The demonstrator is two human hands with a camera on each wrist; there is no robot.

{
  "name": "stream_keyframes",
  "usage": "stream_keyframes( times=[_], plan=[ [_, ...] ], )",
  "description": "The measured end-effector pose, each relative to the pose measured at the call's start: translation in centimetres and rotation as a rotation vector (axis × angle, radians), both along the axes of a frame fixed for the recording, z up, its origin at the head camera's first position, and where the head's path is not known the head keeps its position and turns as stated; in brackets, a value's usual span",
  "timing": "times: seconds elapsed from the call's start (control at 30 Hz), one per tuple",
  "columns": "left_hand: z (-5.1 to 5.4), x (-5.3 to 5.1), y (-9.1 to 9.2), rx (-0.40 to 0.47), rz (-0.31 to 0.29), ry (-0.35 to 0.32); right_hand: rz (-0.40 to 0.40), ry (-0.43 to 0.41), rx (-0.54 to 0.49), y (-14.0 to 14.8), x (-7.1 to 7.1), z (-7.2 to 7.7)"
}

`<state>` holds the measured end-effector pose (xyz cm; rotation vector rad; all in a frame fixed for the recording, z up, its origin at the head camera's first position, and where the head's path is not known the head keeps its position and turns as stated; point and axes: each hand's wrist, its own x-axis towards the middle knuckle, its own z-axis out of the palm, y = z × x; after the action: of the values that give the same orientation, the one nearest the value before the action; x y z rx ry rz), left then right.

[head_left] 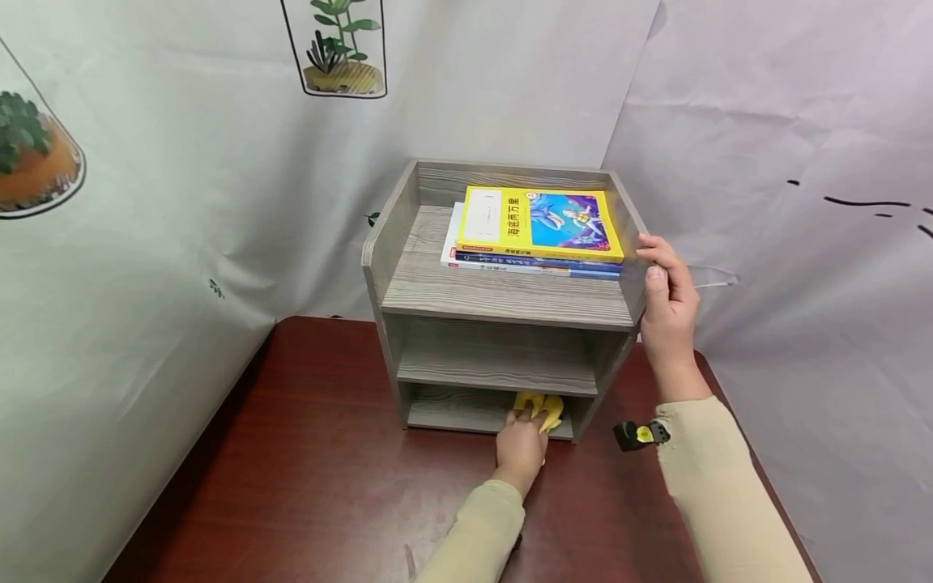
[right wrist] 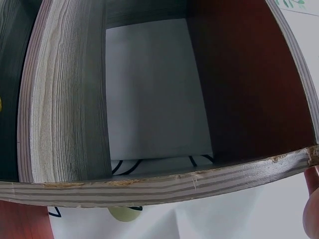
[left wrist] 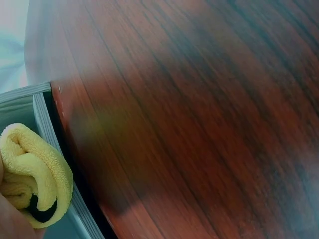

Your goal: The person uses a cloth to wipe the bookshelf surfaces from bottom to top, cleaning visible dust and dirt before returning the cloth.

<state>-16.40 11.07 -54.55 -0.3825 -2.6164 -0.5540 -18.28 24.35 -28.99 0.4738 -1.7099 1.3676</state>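
Observation:
A yellow cloth lies bunched in the right part of the lowest compartment of a grey wood-grain shelf. My left hand reaches in from the front and holds this cloth. In the left wrist view the towelling cloth is folded over itself, with a dark patch in its folds and part of the hand at the left edge. Higher up, my right hand grips the front edge of the shelf's right side panel. The right wrist view shows only a bit of that hand beside the panel's edge.
Several books, a yellow-covered one uppermost, lie stacked on the shelf's top board against the right panel. The shelf stands on a dark red wooden table. White sheeting with plant drawings hangs behind and at both sides.

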Motion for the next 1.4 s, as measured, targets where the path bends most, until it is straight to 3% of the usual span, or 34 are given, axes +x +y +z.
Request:
stream_keyframes(
  times=[0.73,0.97,1.3,1.4],
  plan=[
    [0.0,0.4,1.6,-0.018,-0.012,-0.012,0.034,0.027,-0.008,-0.2,-0.4,-0.1],
    [-0.3,0.6,2.5,0.024,-0.008,0.049,0.036,0.028,0.003,-0.2,-0.4,-0.2],
    [-0.5,0.5,3.1,0.072,-0.015,0.082,0.024,0.045,0.003,0.1,-0.5,-0.2],
    [-0.4,0.5,3.2,0.109,-0.025,0.062,0.020,0.045,0.005,0.1,-0.5,-0.2]
  ],
)
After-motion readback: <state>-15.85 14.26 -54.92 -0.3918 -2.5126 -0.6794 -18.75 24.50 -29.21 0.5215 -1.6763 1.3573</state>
